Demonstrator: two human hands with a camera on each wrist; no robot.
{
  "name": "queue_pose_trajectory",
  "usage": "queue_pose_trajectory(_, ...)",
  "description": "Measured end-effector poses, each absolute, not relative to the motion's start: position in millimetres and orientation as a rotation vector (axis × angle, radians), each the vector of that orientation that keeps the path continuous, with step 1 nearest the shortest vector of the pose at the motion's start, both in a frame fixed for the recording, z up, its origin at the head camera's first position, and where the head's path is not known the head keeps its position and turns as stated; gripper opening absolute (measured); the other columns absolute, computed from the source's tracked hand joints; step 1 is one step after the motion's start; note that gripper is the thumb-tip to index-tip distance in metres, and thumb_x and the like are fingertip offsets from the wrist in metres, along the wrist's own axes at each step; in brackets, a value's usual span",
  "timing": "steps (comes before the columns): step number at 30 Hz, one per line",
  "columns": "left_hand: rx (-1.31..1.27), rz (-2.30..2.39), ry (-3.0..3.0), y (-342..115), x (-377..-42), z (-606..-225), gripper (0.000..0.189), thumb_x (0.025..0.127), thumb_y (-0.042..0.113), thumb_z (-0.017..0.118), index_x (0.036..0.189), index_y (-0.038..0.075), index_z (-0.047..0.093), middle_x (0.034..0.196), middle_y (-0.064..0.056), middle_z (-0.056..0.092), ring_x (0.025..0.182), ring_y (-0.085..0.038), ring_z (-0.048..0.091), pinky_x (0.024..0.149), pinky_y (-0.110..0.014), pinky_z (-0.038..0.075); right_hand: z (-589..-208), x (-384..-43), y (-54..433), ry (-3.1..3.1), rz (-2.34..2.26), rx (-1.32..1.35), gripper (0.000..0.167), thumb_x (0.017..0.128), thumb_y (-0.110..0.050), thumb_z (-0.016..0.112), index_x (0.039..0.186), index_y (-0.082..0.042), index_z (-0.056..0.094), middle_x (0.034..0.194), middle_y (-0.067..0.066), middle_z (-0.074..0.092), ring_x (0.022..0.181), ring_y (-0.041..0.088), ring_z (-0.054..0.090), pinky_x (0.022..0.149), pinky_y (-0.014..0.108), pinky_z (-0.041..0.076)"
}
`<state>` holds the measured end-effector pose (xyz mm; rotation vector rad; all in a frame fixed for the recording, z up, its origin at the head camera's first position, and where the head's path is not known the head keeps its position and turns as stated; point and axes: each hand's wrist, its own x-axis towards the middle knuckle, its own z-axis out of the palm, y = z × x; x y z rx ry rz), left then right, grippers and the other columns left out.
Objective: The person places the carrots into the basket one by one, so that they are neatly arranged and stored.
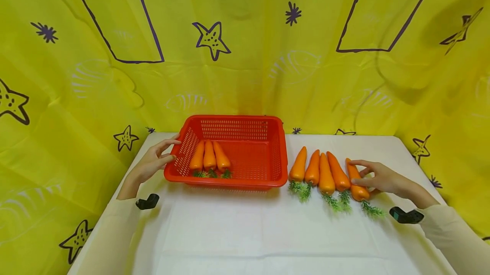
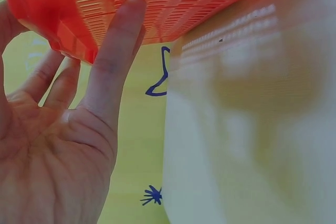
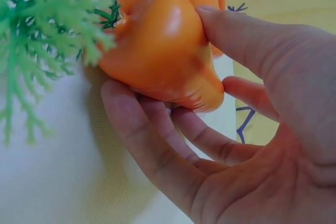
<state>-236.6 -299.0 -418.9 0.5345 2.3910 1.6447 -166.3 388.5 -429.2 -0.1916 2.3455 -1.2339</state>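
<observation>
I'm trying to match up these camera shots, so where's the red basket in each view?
Head: the red basket sits just left of centre.
Left wrist: along the top, cut off by the picture's edge.
Right wrist: not in it.
Shared landmark: the yellow patterned backdrop.

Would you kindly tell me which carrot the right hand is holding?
The rightmost carrot, farthest from the basket; the right hand holds only this one.

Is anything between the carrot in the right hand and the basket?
Yes: four other carrots lie between that carrot and the red basket, whose right wall rises just beyond them.
</observation>
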Motion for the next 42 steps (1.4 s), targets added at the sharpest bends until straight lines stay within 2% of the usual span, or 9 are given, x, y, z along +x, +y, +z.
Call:
queue_pose_trajectory(4, 0.530, 1.634, 2.393, -298, -239, -417, 0.044, 0.100, -0.002, 0.056, 0.143, -0.003, 0.048, 0.171, -0.009, 0.019, 0.112, -0.025, 0.066, 0.077, -0.029, 0.058, -429, -166, 389, 2.337, -1.240, -0.196, 0.084, 0.097, -0.019, 0.073, 0.159, 0.006, 0.021, 0.128, 0.042, 0.047, 0.088, 0.031, 0.069, 0.071, 0.042, 0.062)
queue_pose_trajectory(6, 0.531, 1.632, 2.385, -298, -240, -416, 0.045, 0.099, -0.004, 0.056, 0.143, -0.004, 0.048, 0.171, -0.010, 0.019, 0.102, -0.019, 0.070, 0.072, -0.031, 0.059, -430, -166, 389, 2.333, -1.244, -0.189, 0.084, 0.097, -0.018, 0.073, 0.159, 0.005, 0.022, 0.129, 0.041, 0.046, 0.088, 0.032, 0.069, 0.071, 0.042, 0.062)
queue_pose_trajectory(8, 0.526, 1.617, 2.387, -297, -241, -415, 0.046, 0.098, -0.005, 0.055, 0.143, -0.003, 0.048, 0.171, -0.010, 0.019, 0.099, -0.017, 0.070, 0.070, -0.032, 0.059, -431, -166, 389, 2.327, -1.248, -0.191, 0.084, 0.097, -0.018, 0.073, 0.160, 0.005, 0.022, 0.130, 0.042, 0.046, 0.089, 0.033, 0.069, 0.071, 0.042, 0.062)
queue_pose_trajectory(13, 0.508, 1.585, 2.398, -298, -241, -414, 0.047, 0.098, -0.004, 0.055, 0.144, 0.001, 0.049, 0.171, -0.006, 0.019, 0.107, -0.022, 0.069, 0.074, -0.035, 0.060, -431, -166, 390, 2.312, -1.266, -0.194, 0.084, 0.097, -0.017, 0.072, 0.160, 0.004, 0.021, 0.131, 0.043, 0.044, 0.088, 0.034, 0.069, 0.070, 0.043, 0.062)
queue_pose_trajectory(18, 0.527, 1.593, 2.388, -300, -242, -413, 0.048, 0.098, -0.001, 0.057, 0.145, 0.001, 0.049, 0.171, -0.006, 0.019, 0.107, -0.021, 0.069, 0.075, -0.037, 0.060, -430, -167, 390, 2.307, -1.271, -0.214, 0.082, 0.097, -0.016, 0.072, 0.159, 0.004, 0.023, 0.131, 0.043, 0.043, 0.089, 0.034, 0.069, 0.070, 0.044, 0.062)
queue_pose_trajectory(23, 0.559, 1.598, 2.395, -301, -242, -414, 0.048, 0.098, -0.001, 0.059, 0.145, -0.001, 0.050, 0.170, -0.007, 0.021, 0.112, -0.022, 0.067, 0.072, -0.033, 0.058, -428, -167, 390, 2.292, -1.266, -0.248, 0.080, 0.098, -0.015, 0.070, 0.159, 0.006, 0.023, 0.131, 0.045, 0.043, 0.092, 0.034, 0.068, 0.070, 0.043, 0.062)
queue_pose_trajectory(28, 0.569, 1.619, 2.394, -299, -241, -414, 0.048, 0.097, -0.003, 0.059, 0.145, -0.003, 0.050, 0.169, -0.010, 0.023, 0.119, -0.035, 0.063, 0.066, -0.029, 0.055, -427, -167, 391, 2.293, -1.247, -0.246, 0.080, 0.098, -0.015, 0.071, 0.158, 0.006, 0.023, 0.130, 0.044, 0.043, 0.093, 0.034, 0.068, 0.070, 0.043, 0.062)
queue_pose_trajectory(33, 0.556, 1.646, 2.383, -299, -240, -414, 0.050, 0.097, -0.005, 0.059, 0.145, -0.005, 0.049, 0.169, -0.011, 0.023, 0.130, -0.050, 0.052, 0.067, -0.029, 0.056, -422, -168, 393, 2.306, -1.221, -0.246, 0.080, 0.097, -0.014, 0.072, 0.158, 0.007, 0.024, 0.129, 0.042, 0.046, 0.093, 0.034, 0.067, 0.070, 0.043, 0.062)
queue_pose_trajectory(42, 0.564, 1.671, 2.357, -300, -240, -415, 0.050, 0.097, -0.004, 0.060, 0.146, -0.006, 0.048, 0.170, -0.010, 0.022, 0.129, -0.050, 0.052, 0.071, -0.025, 0.053, -401, -171, 398, 2.332, -1.215, -0.305, 0.077, 0.099, -0.013, 0.070, 0.157, 0.008, 0.024, 0.133, 0.045, 0.041, 0.091, 0.029, 0.070, 0.070, 0.043, 0.062)
